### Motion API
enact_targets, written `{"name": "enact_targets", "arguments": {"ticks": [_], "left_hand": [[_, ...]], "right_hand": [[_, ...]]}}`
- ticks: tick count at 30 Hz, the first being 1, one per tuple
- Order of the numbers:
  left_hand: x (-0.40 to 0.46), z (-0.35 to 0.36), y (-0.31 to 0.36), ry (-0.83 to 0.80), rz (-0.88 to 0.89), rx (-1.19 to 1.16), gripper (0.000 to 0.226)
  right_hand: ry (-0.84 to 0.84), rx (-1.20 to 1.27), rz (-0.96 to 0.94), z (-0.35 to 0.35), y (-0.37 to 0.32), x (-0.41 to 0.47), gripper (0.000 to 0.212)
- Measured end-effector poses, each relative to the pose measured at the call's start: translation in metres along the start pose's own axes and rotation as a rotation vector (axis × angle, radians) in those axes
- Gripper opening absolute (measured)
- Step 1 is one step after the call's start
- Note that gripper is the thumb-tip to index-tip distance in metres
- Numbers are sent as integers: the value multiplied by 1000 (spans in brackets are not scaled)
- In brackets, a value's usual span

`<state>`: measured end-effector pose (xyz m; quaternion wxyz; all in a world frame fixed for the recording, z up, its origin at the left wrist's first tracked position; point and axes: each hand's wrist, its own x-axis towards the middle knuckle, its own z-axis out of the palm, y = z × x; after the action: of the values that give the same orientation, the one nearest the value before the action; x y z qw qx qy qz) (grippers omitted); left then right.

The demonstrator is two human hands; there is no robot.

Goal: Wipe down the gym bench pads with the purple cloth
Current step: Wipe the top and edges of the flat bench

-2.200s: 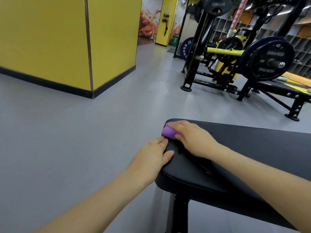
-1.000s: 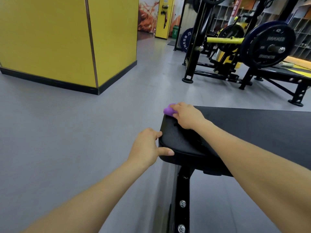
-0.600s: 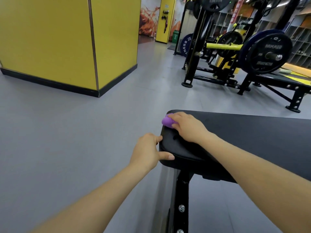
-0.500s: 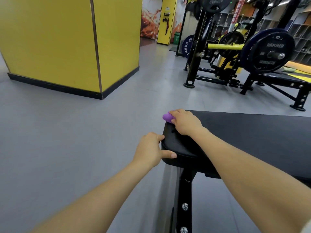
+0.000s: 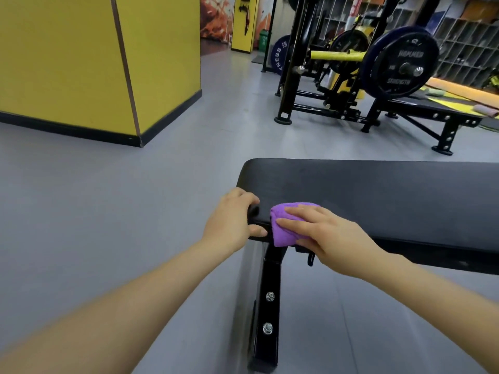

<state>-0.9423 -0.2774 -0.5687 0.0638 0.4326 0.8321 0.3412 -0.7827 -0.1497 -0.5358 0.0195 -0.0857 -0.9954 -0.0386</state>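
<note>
Hands at the padded black bench pad (image 5: 378, 190).
Left hand (image 5: 229, 222) grips its rounded end; right hand (image 5: 328, 234), fingers flat, presses the fuzzy folded purple cloth (image 5: 283, 225) over the near edge.

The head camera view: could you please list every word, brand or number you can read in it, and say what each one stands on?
"HAMMER" and "STRENGTH": on the black weight plate loaded on the rack, both slightly blurred.
"NESS": the visible end of a word on the blue plate behind the rack post; the rest is hidden.
Small number on the black plate's left side: too blurred to read.
Purple cloth, bench pad: no text.
</note>
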Motion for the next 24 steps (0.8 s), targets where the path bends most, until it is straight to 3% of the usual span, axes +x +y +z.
{"name": "enact_targets", "arguments": {"ticks": [6, 10, 18, 24], "left_hand": [[8, 7, -2, 37, 38, 90, 42], [7, 7, -1, 44, 47, 124, 47], [4, 4, 5, 10, 76, 166, 41], [5, 1, 8, -16, 76, 191, 43]], "right_hand": [[114, 97, 120, 13, 12, 75, 40], [42, 58, 204, 19, 21, 134, 41], [92, 126, 152, -1, 15, 8, 40], [125, 75, 225, 10, 25, 69, 39]]}}
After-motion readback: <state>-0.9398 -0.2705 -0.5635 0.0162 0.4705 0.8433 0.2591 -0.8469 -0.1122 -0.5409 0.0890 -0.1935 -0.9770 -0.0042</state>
